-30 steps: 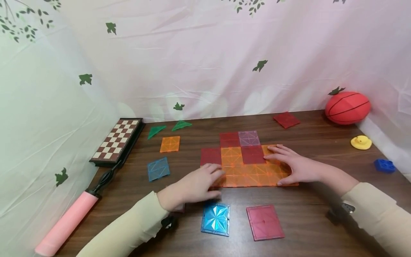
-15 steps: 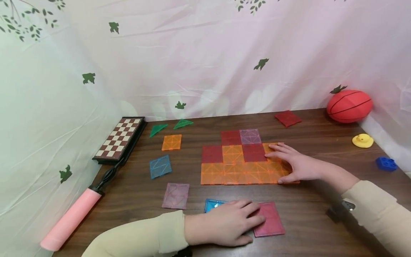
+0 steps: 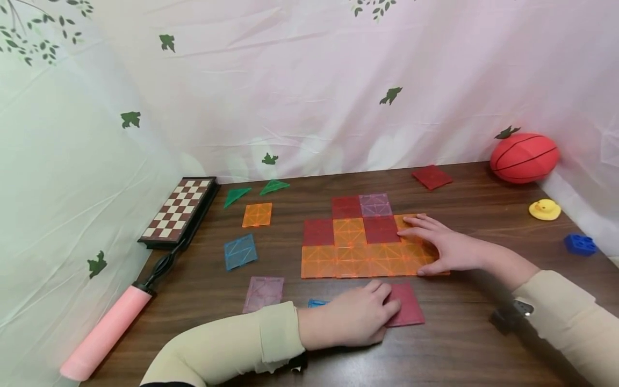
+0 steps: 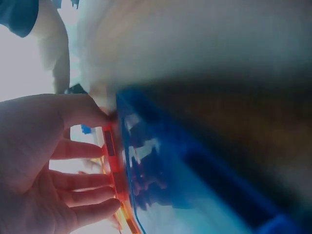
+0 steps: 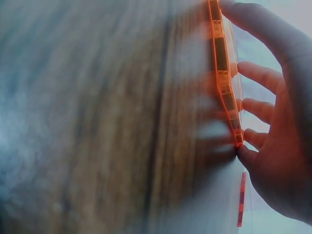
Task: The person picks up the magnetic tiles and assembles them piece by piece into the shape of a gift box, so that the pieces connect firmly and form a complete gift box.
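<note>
Left fingers [image 3: 390, 308] apart, touching pink tile [image 3: 409, 307] | right fingers [image 3: 418, 233] spread on orange tiles [image 3: 382, 260]

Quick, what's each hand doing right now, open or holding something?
Left hand: open, touching the pink-red tile.
Right hand: open, spread fingers resting on the orange tiles.

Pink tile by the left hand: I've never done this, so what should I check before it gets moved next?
1. Left hand on pink tile: ok, fingers touch its left part.
2. Firm grip: cannot tell; the hand covers that side.
3. Right hand on orange tiles: ok, fingers spread over their right end.
4. Pink tile against orange tiles: not ok; a strip of table shows between.
5. Blue tile clear of left hand: cannot tell; mostly hidden in the head view.
</note>
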Demonstrator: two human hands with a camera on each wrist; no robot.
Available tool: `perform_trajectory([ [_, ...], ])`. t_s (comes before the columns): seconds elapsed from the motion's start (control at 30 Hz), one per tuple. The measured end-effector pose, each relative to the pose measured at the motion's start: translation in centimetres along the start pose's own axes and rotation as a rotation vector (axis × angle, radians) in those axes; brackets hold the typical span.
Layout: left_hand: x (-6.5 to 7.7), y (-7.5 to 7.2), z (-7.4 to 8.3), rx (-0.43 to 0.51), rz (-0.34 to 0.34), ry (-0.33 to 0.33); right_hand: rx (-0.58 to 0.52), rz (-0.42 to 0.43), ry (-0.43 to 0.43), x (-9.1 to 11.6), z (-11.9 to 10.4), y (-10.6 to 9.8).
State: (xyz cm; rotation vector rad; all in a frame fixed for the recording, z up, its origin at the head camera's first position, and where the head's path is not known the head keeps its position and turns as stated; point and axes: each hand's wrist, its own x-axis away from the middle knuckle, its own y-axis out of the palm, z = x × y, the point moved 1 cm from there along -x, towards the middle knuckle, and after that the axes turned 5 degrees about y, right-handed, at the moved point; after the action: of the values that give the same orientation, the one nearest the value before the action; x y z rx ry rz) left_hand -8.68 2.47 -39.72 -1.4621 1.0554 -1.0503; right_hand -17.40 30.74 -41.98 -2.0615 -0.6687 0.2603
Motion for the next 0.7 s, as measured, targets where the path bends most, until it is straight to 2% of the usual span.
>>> perform_trajectory([
  [0.2,-0.4,0.3,-1.2,-0.005,0.006,-0.012,0.002,-0.004,0.0,0.0,0.1,0.1],
  [0.33,-0.1,0.1,-1.7,0.058,-0.038,-0.027,-0.002,-0.013,0.01,-0.2,0.1,0.0],
  [0.4,0.5,-0.1,-2.0,0.094,-0.042,-0.034,-0.003,-0.014,0.007,-0.2,0.0,0.0],
  [0.53,3.2,-0.7,-2.4,0.137,0.001,-0.053,-0.007,-0.019,0.01,-0.2,0.0,0.0],
  [0.7,8.3,-1.2,-2.7,0.198,0.01,-0.072,-0.007,-0.022,0.024,-0.1,0.2,0.1],
])
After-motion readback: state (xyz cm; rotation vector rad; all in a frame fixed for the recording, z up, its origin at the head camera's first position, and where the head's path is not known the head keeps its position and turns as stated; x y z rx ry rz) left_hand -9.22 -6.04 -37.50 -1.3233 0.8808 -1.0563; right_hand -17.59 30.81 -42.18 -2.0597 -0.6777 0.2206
